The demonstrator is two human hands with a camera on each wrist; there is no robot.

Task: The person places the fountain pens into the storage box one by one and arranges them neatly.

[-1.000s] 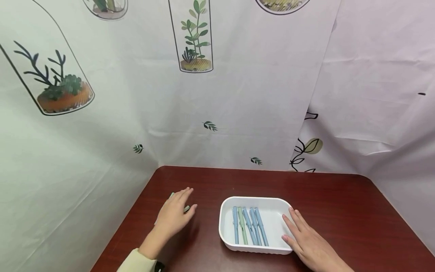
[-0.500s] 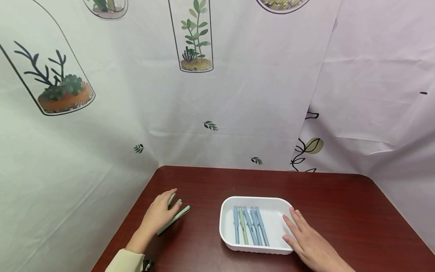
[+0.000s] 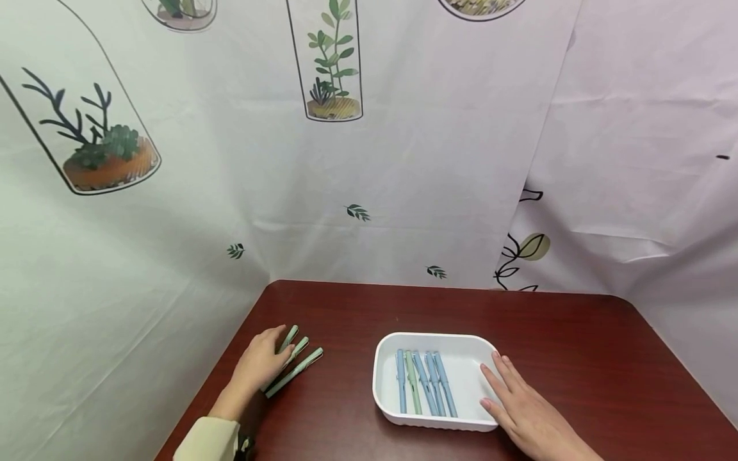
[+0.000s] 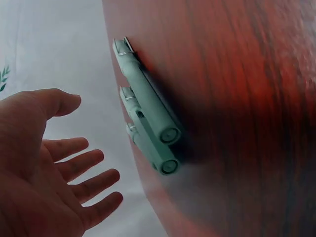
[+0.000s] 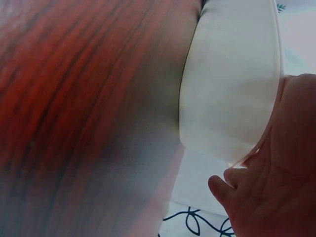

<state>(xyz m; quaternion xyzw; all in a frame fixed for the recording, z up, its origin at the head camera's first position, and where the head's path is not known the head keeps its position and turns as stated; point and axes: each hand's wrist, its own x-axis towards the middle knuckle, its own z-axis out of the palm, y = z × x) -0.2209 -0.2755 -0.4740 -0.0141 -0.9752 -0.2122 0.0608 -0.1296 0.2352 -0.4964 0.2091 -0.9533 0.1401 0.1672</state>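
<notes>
My left hand (image 3: 257, 362) hovers over the table's left side, fingers apart and holding nothing. Three green pens (image 3: 294, 373) lie slanted side by side at its fingers; the hand hides part of two. In the left wrist view those pens (image 4: 148, 98) sit on the table beyond the relaxed fingers (image 4: 94, 185). A white tray (image 3: 474, 365) stands mid-table with several light blue pens (image 3: 400, 382) and one green pen (image 3: 412, 384) lying in a row inside. Spread fingers of my right hand (image 3: 527, 410) rest on the tray's right rim.
The dark red wooden table (image 3: 346, 307) has rounded far corners. A white curtain (image 3: 403, 166) printed with plants hangs along its back and sides. The left-hand pens lie near the table's left edge.
My left hand has moved left and back toward me, uncovering more of the green pens. My right hand and the tray have stayed put.
</notes>
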